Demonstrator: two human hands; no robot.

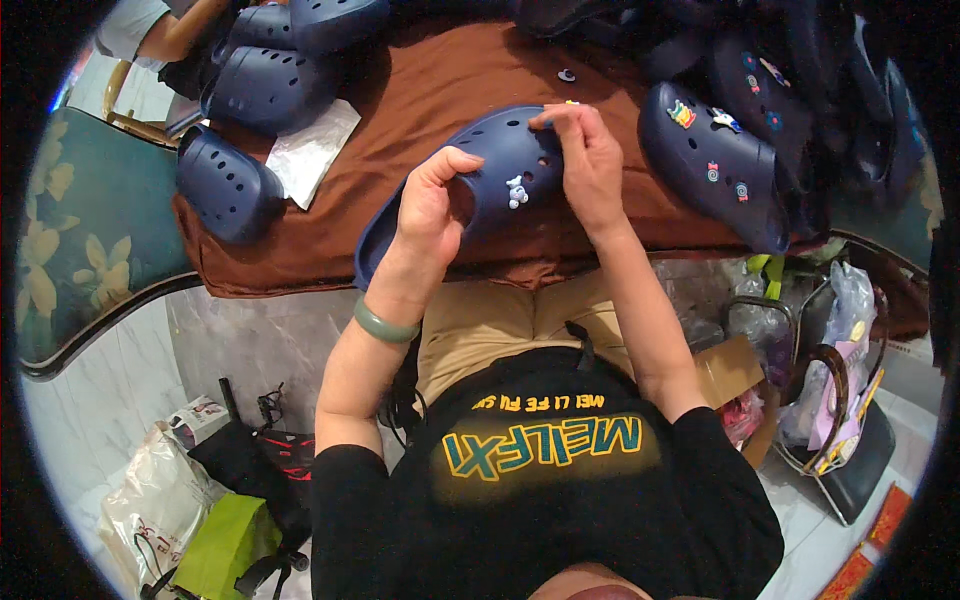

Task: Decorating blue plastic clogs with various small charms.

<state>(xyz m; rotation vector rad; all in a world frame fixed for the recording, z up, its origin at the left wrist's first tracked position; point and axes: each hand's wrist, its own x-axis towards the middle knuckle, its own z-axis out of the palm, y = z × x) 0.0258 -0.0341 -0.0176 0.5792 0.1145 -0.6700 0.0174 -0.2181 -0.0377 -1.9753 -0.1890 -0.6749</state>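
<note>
A navy blue clog [492,148] with round holes lies tilted between my hands, above the brown cloth. My left hand [432,205] grips it by the side of the opening, thumb on top and the other fingers partly hidden inside. A pale bear-shaped charm [516,192] sits on the clog's upper. At the toe, my right hand [592,160] has its fingers pinched together against the holes; what they hold, if anything, is hidden. A tiny yellowish bit shows just beyond those fingertips. Past the toe, a small white and dark charm [567,75] lies on the cloth.
The brown cloth [270,265] covers the table. Plain navy clogs [228,185] and a white paper [315,150] are at left. Right of my hands lies a charm-decorated clog [715,165], with more clogs piled behind. Another person's arm [180,30] shows far left. Bags and a basket stand below.
</note>
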